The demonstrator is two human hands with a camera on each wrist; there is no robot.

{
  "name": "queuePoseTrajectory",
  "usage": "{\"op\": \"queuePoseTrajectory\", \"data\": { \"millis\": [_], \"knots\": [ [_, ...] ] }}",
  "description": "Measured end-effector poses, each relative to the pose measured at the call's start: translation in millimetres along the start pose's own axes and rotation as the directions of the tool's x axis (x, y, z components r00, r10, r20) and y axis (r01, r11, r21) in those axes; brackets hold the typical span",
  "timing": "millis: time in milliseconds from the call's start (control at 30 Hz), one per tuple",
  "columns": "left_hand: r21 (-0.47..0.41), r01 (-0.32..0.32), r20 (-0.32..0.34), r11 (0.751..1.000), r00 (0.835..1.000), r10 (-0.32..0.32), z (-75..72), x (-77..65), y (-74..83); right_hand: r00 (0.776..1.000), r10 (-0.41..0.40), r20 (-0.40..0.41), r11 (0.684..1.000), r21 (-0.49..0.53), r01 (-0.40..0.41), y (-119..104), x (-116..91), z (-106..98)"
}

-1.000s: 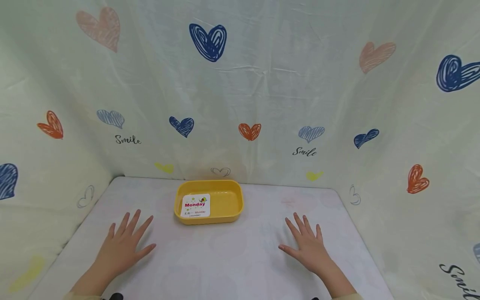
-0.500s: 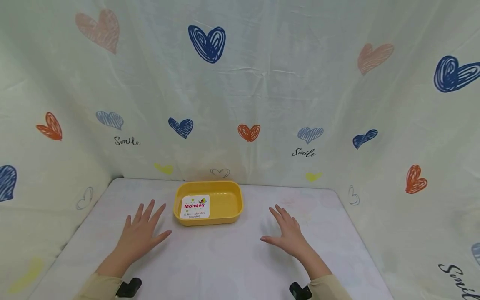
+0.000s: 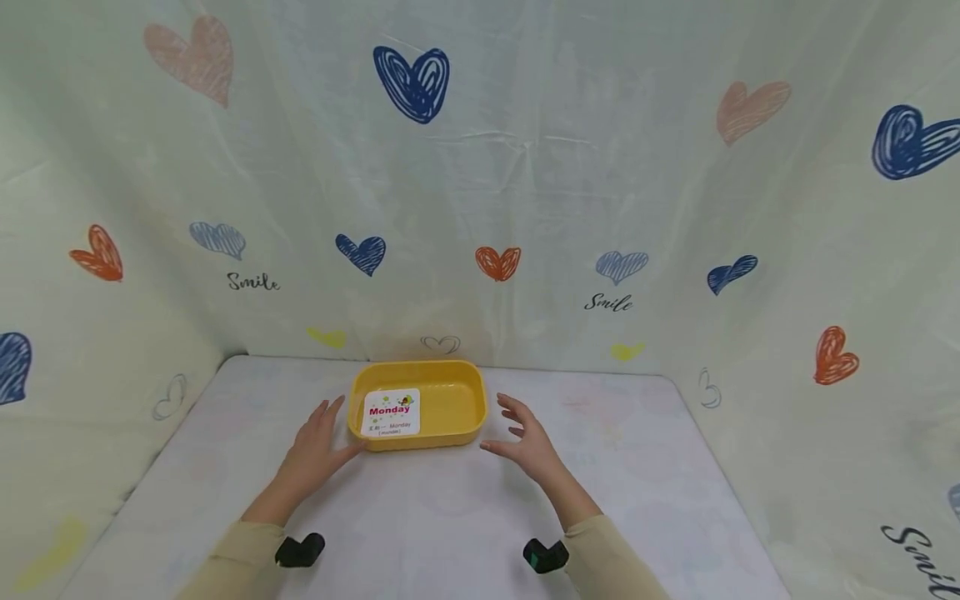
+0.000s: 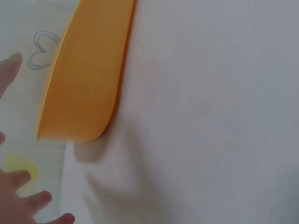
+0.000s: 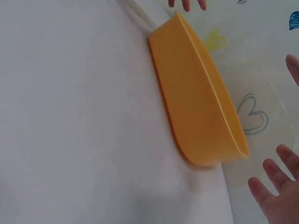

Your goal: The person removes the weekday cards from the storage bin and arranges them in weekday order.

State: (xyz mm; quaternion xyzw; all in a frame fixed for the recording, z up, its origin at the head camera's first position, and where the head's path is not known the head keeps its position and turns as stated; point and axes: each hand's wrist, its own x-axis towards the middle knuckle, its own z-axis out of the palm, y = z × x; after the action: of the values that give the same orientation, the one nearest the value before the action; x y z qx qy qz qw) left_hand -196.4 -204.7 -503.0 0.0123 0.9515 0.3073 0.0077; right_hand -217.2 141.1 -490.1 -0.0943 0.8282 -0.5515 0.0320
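Note:
A yellow rectangular tray [image 3: 452, 406] sits at the back middle of the table, holding a white card [image 3: 391, 412] printed "Monday" in its left half. My left hand [image 3: 322, 435] is at the tray's left end, fingers straight, thumb close to its front corner. My right hand [image 3: 519, 433] hovers just off the right end, fingers spread and relaxed, holding nothing. The left wrist view has the tray's outer wall [image 4: 84, 79] with fingertips [image 4: 28, 200] at the frame edge. In the right wrist view the tray [image 5: 196, 112] lies between the right fingers [image 5: 275, 191] and the far left fingertips [image 5: 187, 3].
The table [image 3: 450, 517] wears a pale cloth and is walled on three sides by a curtain [image 3: 525, 167] printed with hearts. Black wrist cameras [image 3: 300, 550] sit on both beige sleeves. Bare tabletop lies in front of and beside the tray.
Both hands have lifted from flat on the table near me and moved forward and inward, ending at the two ends of the tray. The tray and card have not moved.

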Motion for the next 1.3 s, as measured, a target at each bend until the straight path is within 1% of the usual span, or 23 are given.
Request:
{"op": "queuePoseTrajectory", "data": {
  "millis": [67, 100, 167, 233, 333, 400, 467, 533, 567, 633, 700, 733, 800, 867, 933, 1000, 1100, 1267, 1300],
  "knots": [
    [-0.124, 0.058, 0.024, 0.991, 0.998, -0.055, 4.9, 6.0, -0.9, 1.0, -0.024, 0.008, 0.999, 0.043, 0.024, -3, 5, 9],
    [-0.186, 0.087, 0.038, 0.979, 0.996, -0.081, 7.6, 8.7, -1.3, 0.999, -0.032, 0.014, 0.998, 0.062, 0.031, -5, 7, 13],
    [-0.299, 0.138, 0.067, 0.944, 0.99, -0.123, 13.2, 13.7, -2.8, 0.999, -0.048, 0.025, 0.995, 0.084, 0.046, -8, 11, 21],
    [-0.387, 0.194, 0.102, 0.902, 0.981, -0.167, 18.5, 17.8, -5.1, 0.998, -0.055, 0.033, 0.993, 0.109, 0.051, -11, 14, 30],
    [-0.48, 0.241, 0.129, 0.843, 0.97, -0.204, 24.2, 22.2, -8.6, 0.998, -0.058, 0.038, 0.991, 0.12, 0.053, -15, 20, 41],
    [-0.528, 0.25, 0.127, 0.812, 0.968, -0.216, 26.2, 24.2, -10.0, 0.998, -0.055, 0.035, 0.992, 0.119, 0.05, -17, 24, 48],
    [-0.567, 0.241, 0.122, 0.788, 0.97, -0.209, 27.7, 25.8, -11.1, 0.998, -0.052, 0.033, 0.993, 0.112, 0.048, -18, 27, 54],
    [-0.591, 0.235, 0.13, 0.771, 0.972, -0.197, 29.0, 26.8, -12.1, 0.998, -0.048, 0.034, 0.993, 0.111, 0.044, -19, 31, 59],
    [-0.591, 0.235, 0.136, 0.772, 0.972, -0.192, 29.8, 27.1, -12.5, 0.998, -0.046, 0.036, 0.993, 0.111, 0.042, -19, 32, 62],
    [-0.614, 0.239, 0.153, 0.752, 0.971, -0.183, 31.9, 27.3, -13.6, 0.998, -0.039, 0.043, 0.993, 0.111, 0.034, -20, 35, 66],
    [-0.65, 0.241, 0.17, 0.72, 0.971, -0.171, 34.0, 27.2, -14.8, 0.998, -0.034, 0.053, 0.994, 0.108, 0.028, -21, 38, 71],
    [-0.674, 0.244, 0.176, 0.697, 0.97, -0.169, 34.9, 26.9, -15.1, 0.998, -0.028, 0.057, 0.995, 0.098, 0.022, -22, 40, 73],
    [-0.729, 0.251, 0.191, 0.636, 0.968, -0.163, 37.8, 27.0, -16.7, 0.998, -0.007, 0.068, 0.997, 0.077, 0.001, -23, 44, 77],
    [-0.76, 0.261, 0.204, 0.595, 0.965, -0.163, 40.7, 26.7, -17.8, 0.997, 0.019, 0.079, 0.999, 0.038, -0.022, -24, 48, 81],
    [-0.772, 0.274, 0.215, 0.574, 0.962, -0.17, 43.3, 25.9, -18.4, 0.995, 0.054, 0.088, 0.999, -0.012, -0.053, -24, 54, 85],
    [-0.775, 0.281, 0.221, 0.567, 0.96, -0.173, 45.2, 25.3, -18.8, 0.992, 0.08, 0.096, 0.996, -0.056, -0.075, -24, 58, 88],
    [-0.772, 0.296, 0.232, 0.562, 0.955, -0.186, 46.4, 25.0, -18.9, 0.987, 0.111, 0.117, 0.991, -0.083, -0.102, -24, 65, 91],
    [-0.771, 0.282, 0.217, 0.571, 0.959, -0.181, 43.8, 26.5, -16.8, 0.975, 0.144, 0.169, 0.988, -0.087, -0.13, -25, 74, 94],
    [-0.767, 0.274, 0.213, 0.581, 0.962, -0.174, 43.1, 27.0, -16.7, 0.972, 0.149, 0.18, 0.987, -0.091, -0.134, -24, 76, 94]
  ]
}}
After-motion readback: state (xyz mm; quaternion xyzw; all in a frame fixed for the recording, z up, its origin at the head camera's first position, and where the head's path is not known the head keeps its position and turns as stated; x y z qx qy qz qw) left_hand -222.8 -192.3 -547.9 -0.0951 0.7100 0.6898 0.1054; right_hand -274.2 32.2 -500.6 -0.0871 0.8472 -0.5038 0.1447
